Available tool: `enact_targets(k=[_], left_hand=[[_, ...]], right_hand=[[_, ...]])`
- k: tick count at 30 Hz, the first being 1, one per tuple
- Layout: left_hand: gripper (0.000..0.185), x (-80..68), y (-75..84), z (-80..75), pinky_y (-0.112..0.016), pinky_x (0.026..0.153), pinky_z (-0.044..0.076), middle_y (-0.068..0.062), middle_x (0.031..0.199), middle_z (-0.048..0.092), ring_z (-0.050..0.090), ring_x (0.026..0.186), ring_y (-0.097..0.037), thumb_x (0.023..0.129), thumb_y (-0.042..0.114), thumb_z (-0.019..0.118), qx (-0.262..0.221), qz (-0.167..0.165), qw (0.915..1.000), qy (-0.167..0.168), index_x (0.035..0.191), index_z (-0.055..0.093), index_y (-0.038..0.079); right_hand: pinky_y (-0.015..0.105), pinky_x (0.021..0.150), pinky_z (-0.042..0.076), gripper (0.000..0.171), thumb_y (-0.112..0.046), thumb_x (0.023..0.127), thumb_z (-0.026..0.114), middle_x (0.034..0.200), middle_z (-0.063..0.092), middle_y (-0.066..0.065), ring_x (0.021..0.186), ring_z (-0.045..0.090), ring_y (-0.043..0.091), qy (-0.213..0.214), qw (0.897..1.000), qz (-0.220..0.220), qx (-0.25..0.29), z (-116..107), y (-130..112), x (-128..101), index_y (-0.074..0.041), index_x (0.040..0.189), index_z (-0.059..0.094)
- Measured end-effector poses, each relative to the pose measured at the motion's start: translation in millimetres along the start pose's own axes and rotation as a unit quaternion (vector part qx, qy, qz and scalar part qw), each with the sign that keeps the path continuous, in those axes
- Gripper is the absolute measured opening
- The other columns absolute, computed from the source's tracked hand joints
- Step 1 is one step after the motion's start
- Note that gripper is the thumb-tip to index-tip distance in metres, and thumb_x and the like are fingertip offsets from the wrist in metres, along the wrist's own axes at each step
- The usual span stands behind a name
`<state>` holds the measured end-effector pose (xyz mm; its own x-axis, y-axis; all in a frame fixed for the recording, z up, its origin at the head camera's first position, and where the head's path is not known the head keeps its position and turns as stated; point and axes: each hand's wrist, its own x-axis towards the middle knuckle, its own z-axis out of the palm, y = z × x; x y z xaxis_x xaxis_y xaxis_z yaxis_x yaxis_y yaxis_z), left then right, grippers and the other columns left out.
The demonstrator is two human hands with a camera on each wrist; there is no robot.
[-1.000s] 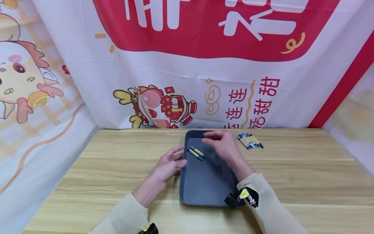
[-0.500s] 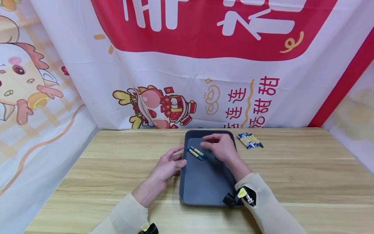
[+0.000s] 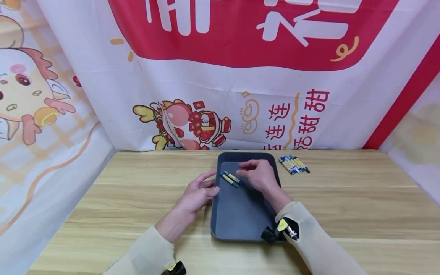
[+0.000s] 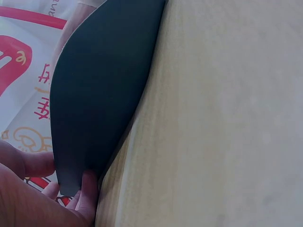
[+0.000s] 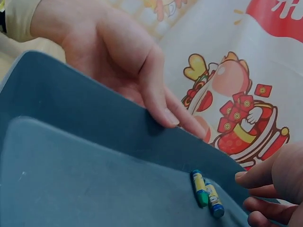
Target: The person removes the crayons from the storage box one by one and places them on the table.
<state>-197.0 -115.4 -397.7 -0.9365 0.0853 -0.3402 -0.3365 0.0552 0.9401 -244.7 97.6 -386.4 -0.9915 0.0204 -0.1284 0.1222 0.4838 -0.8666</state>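
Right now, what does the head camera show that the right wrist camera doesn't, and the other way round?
Only the head view shows the bundle of crayons lying on the wooden table to the right of the tray, both sleeves, and the whole tray outline. Only the right wrist view shows, close up, the left hand with its fingers resting on the tray's rim. Both show the dark tray, the two crayons lying side by side inside it, the right hand near them holding nothing, and the cartoon banner.
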Motion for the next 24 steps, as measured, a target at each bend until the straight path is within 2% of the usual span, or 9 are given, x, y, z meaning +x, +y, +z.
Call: enact_targets(k=[9, 24], left_hand=[[0.058, -2.7, 1.3, 2.3, -0.045, 0.101, 0.055, -0.019, 0.158, 0.056, 0.067, 0.128, -0.03, 0.103, 0.007, 0.065, -0.004, 0.013, 0.9999, -0.004, 0.157, 0.052, 0.024], [0.057, -2.4, 1.0, 1.6, -0.043, 0.099, 0.055, -0.018, 0.156, 0.058, 0.067, 0.126, -0.029, 0.103, 0.006, 0.065, -0.004, 0.012, 0.9999, -0.004, 0.156, 0.054, 0.023]], right_hand=[[0.041, 0.094, 0.055, 0.029, -0.02, 0.094, 0.082, 0.114, 0.078, 0.006, 0.104, 0.067, 0.023, -0.014, 0.999, 0.004, -0.041, 6, 3, 2, -0.014, 0.122, 0.079], [0.039, 0.09, 0.053, 0.02, -0.02, 0.094, 0.082, 0.105, 0.078, 0.003, 0.099, 0.066, 0.021, -0.025, 0.995, 0.007, -0.092, 11, 0, 3, -0.017, 0.114, 0.083]])
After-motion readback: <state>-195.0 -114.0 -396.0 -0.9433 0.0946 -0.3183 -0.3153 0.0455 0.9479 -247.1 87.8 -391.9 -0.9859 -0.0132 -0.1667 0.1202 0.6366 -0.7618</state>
